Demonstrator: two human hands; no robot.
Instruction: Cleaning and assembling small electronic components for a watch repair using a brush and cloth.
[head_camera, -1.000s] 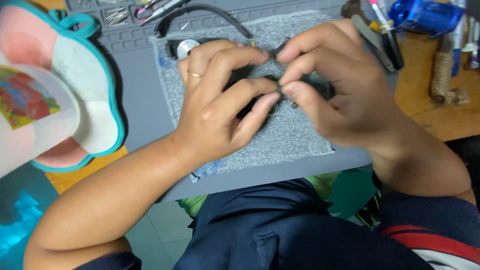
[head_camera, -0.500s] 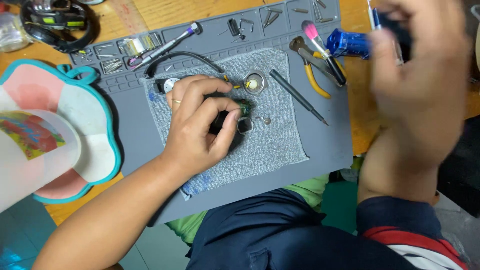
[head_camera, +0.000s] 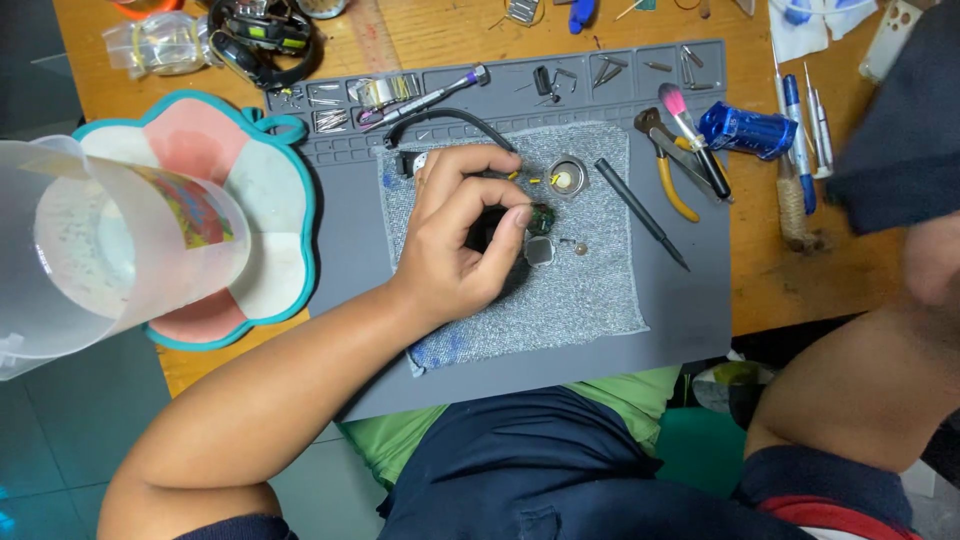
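The left hand (head_camera: 455, 235) is resting on the grey fibre cloth (head_camera: 590, 300) that is lying in the middle of the grey work mat (head_camera: 345, 250) near the front edge of the tabletop (head_camera: 430, 35). Its fingers (head_camera: 500, 232) are curling tightly around a small dark device (head_camera: 488, 228), with the thumb tip pressing at a little green circuit part (head_camera: 541, 217) poking out at the hand's right side. A small square grey piece (head_camera: 539, 251) is lying on the cloth just beside the thumb, and a tiny round bit (head_camera: 581, 248) is lying a little further right. A round metal ring part (head_camera: 567, 178) is sitting on the cloth near the fingertips, toward the back.

The right hand is not showing; only the right arm (head_camera: 860, 370) is reaching up along the right edge of the view, so its fingers cannot be judged.

A thin black probe tool (head_camera: 641, 213) is lying slanted across the cloth's right edge. Yellow-handled pliers (head_camera: 668, 172) and a pink-tipped brush (head_camera: 692, 138) are lying on the mat's right part, with a blue cylinder (head_camera: 745, 130) just beyond. A black cable (head_camera: 450, 117) is arching along the cloth's back edge. A teal-rimmed pad (head_camera: 290, 210) is lying at the mat's left side, partly behind a clear plastic jug (head_camera: 110, 250).
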